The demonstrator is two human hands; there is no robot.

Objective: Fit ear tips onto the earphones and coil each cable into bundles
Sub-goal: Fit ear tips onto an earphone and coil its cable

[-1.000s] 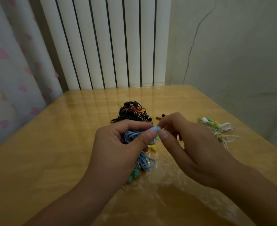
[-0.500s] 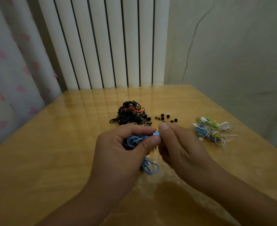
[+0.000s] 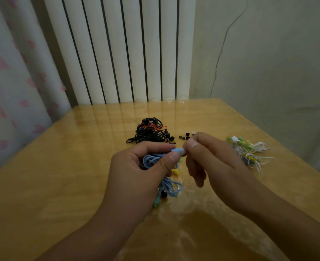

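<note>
My left hand [image 3: 136, 176] grips a bunch of light blue earphone cable [image 3: 151, 160] and pinches its blue earbud [image 3: 178, 150] between thumb and forefinger. More blue cable loops [image 3: 171, 187] hang below the palm. My right hand [image 3: 212, 162] meets the earbud's tip with thumb and forefinger pinched there; any ear tip between those fingers is hidden. Several loose dark ear tips [image 3: 183, 137] lie on the table behind my hands.
A tangle of black and orange earphones [image 3: 149, 131] sits behind my left hand. White, green and yellow earphones [image 3: 247, 149] lie at the right. Yellow [image 3: 175, 172] and green [image 3: 157, 201] earbuds lie under my hands. The glossy wooden table [image 3: 61, 166] abuts a white radiator [image 3: 121, 49].
My right hand has stayed at the blue earbud, its fingers shifting and its lower fingers loosening. The left hand keeps its hold on the cable bunch.
</note>
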